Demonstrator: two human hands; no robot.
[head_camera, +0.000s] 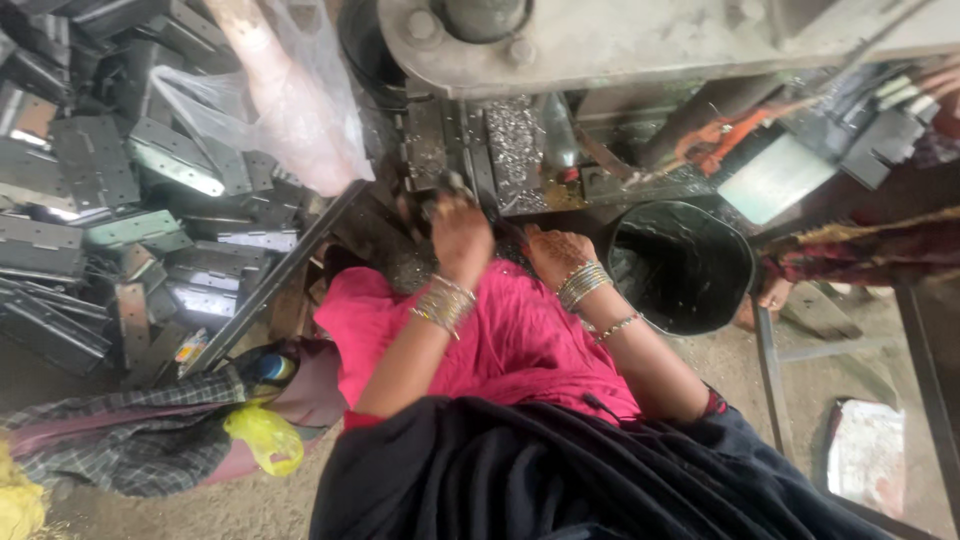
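Both my arms reach forward over my pink-clad lap to the bed of a grey press machine (640, 40). My left hand (460, 235), with several bangles on its wrist, is closed on a small dark metal piece (452, 186) at the edge of the machine bed. Beside it, my right hand (553, 252) is henna-marked and bangled, and it rests with curled fingers at the bed's front edge. Its fingertips are hidden, so what it holds cannot be told. Bright metal chips (515, 145) cover the bed just beyond both hands.
A heap of folded grey metal plates (110, 200) fills the left. A clear plastic bag (295, 100) hangs above it. A black bucket (680, 265) stands right of my right hand. Another person's patterned sleeve (870, 250) and hand (768, 295) are at the right. A yellow bag (265, 437) lies on checked cloth.
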